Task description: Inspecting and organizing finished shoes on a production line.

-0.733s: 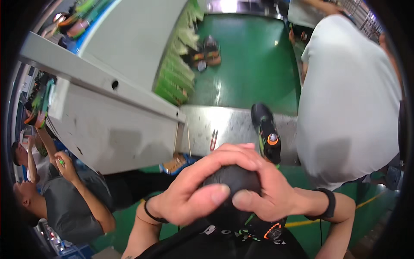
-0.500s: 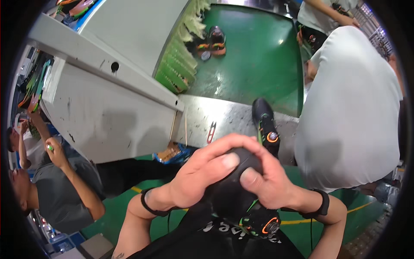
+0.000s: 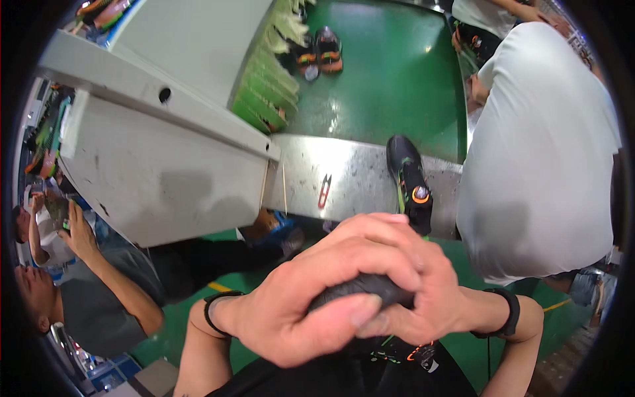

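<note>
A black shoe [image 3: 362, 286] is held close against my front, its toe up and its dial, with an orange ring, low near my shirt. My left hand [image 3: 297, 301] wraps the toe from the left, thumb across it. From the other side my right hand [image 3: 430, 291] closes round the same toe, the fingers of both hands overlapping on top. Much of the shoe lies hidden behind them. Beyond my hands, a matching black shoe [image 3: 405, 159] rests on the metal ledge [image 3: 301, 159]. Red-handled thread snips [image 3: 324, 192] lie on that ledge, left of the shoe.
A green conveyor belt [image 3: 390, 86] carries a pair of shoes [image 3: 329, 49] beside a yellow-green strip curtain [image 3: 271, 92]. A grey machine housing [image 3: 165, 165] fills the left. A thin stick [image 3: 284, 188] lies by its corner. Co-workers in white [image 3: 536, 152] and grey [image 3: 99, 298] flank me.
Both hands have slid further over the shoe's toe, with fingers now overlapping. The shoe has tilted, and less of its upper shows. The co-worker's hand at left has shifted.
</note>
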The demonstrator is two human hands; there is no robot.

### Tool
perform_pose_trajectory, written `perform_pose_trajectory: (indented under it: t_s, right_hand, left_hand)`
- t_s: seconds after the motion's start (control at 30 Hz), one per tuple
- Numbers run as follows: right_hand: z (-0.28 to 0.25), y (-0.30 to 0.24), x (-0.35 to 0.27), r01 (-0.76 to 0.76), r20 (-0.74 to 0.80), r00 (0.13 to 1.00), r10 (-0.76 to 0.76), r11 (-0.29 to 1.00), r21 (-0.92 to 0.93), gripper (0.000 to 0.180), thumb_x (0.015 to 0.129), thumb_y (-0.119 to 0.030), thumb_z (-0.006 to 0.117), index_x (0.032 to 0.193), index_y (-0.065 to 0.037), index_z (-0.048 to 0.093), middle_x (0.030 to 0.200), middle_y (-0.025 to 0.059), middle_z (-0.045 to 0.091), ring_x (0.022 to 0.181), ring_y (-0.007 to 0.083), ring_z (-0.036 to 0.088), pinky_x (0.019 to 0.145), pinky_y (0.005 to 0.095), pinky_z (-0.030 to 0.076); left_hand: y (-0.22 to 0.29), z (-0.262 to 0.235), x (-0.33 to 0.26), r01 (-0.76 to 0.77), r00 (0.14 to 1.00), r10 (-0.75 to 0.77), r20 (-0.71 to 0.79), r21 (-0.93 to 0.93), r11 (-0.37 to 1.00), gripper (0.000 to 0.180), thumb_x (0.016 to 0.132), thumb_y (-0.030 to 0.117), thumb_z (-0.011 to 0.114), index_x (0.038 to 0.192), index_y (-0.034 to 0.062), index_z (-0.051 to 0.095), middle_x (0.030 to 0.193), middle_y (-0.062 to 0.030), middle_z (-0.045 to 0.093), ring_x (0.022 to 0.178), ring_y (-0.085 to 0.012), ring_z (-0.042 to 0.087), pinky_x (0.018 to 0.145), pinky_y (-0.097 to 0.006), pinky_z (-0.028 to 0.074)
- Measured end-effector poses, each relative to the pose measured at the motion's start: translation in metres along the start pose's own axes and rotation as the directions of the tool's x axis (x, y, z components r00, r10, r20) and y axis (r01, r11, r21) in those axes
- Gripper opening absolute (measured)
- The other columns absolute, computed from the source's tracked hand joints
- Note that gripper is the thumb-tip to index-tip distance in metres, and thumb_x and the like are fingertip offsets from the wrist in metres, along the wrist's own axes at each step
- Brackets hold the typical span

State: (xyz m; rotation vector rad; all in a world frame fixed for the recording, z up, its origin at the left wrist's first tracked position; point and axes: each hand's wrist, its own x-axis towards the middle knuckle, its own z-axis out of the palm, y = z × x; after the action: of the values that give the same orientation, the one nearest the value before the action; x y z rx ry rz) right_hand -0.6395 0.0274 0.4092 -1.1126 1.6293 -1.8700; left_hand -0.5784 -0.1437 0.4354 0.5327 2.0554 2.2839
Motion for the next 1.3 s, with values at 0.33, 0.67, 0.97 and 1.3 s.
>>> perform_pose_trajectory:
  t_s: [0.33, 0.67, 0.97, 1.3]
  right_hand:
    - [0.024, -0.004, 0.017, -0.1, -0.046, 0.994, 0.097, 0.993, -0.056, 0.063, 0.077, -0.032, 0.08, 0.123, -0.001, 0.05, 0.114, 0.0175, 0.059, 0.103, 0.0308, 0.062, 0.089, 0.0383, 0.049]
    - [0.041, -0.018, -0.013, -0.227, -0.025, 0.974, 0.225, 0.971, -0.073, 0.065, 0.077, -0.025, 0.08, 0.127, 0.001, 0.046, 0.122, 0.0168, 0.054, 0.109, 0.0271, 0.057, 0.09, 0.0387, 0.049]
    - [0.027, -0.021, -0.014, -0.285, -0.021, 0.955, 0.296, 0.897, -0.339, 0.065, 0.084, -0.033, 0.069, 0.131, 0.005, 0.045, 0.121, 0.0153, 0.055, 0.114, 0.0257, 0.053, 0.098, 0.0374, 0.041]
    - [0.05, -0.019, -0.011, -0.097, 0.146, 0.981, 0.131, 0.971, -0.22, 0.078, 0.087, -0.024, 0.069, 0.141, 0.005, 0.022, 0.134, 0.0196, 0.041, 0.123, 0.0277, 0.043, 0.105, 0.0402, 0.034]
  left_hand:
    - [0.009, -0.036, 0.001, 0.245, 0.967, -0.229, 0.115, -0.155, 0.957, 0.04, 0.097, 0.023, 0.045, 0.128, -0.0021, 0.051, 0.138, -0.0177, 0.045, 0.133, -0.0282, 0.038, 0.11, -0.041, 0.027]
    - [0.011, -0.026, -0.014, 0.105, 0.96, -0.097, 0.262, -0.014, 0.994, 0.04, 0.094, 0.016, 0.045, 0.128, -0.0017, 0.051, 0.136, -0.016, 0.048, 0.13, -0.0284, 0.041, 0.109, -0.042, 0.029]
    - [0.007, -0.015, -0.014, 0.223, 0.973, -0.197, 0.123, -0.246, 0.943, 0.04, 0.098, 0.023, 0.044, 0.13, 0.0008, 0.051, 0.136, -0.0143, 0.048, 0.13, -0.0261, 0.041, 0.11, -0.037, 0.028]
    - [0.015, -0.011, -0.04, 0.159, 0.984, -0.142, 0.106, -0.165, 0.973, 0.036, 0.094, 0.015, 0.043, 0.126, 0.0006, 0.053, 0.116, -0.012, 0.053, 0.112, -0.0246, 0.05, 0.102, -0.035, 0.036]
